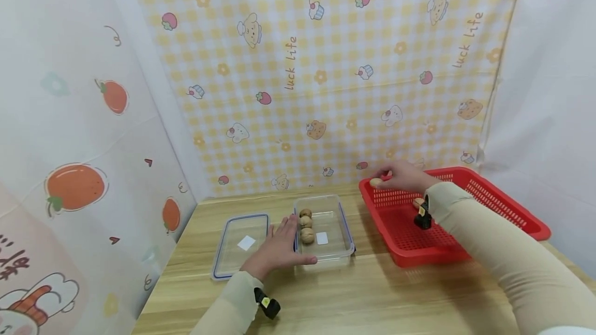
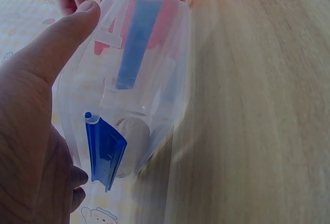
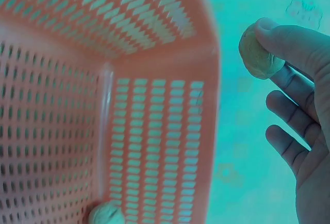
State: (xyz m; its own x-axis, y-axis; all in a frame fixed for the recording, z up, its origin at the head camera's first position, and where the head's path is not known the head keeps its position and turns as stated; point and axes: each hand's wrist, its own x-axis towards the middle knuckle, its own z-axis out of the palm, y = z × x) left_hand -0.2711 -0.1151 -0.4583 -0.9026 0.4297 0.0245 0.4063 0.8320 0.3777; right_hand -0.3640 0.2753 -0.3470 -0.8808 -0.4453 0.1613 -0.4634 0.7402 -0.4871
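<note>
Between thumb and fingertips my right hand [image 1: 402, 176] pinches a walnut [image 3: 258, 54], up over the far left corner of the red basket [image 1: 396, 247]. Another walnut [image 3: 106, 213] lies inside that basket, partly behind my wrist in the head view. My left hand [image 1: 279, 247] rests at the left side of a clear plastic box [image 1: 346, 226], thumb along its near rim and fingers spread straight. Several walnuts [image 1: 307, 235] stand in a row along the box's left wall. A blue locking flap [image 2: 105, 152] hangs from the box near my left fingers.
Left of the box lies its clear lid [image 1: 222, 257] with a blue seal and a white label. A patterned cloth [image 1: 279, 92] hangs behind the wooden table [image 1: 335, 299]. The basket takes up the table's right side.
</note>
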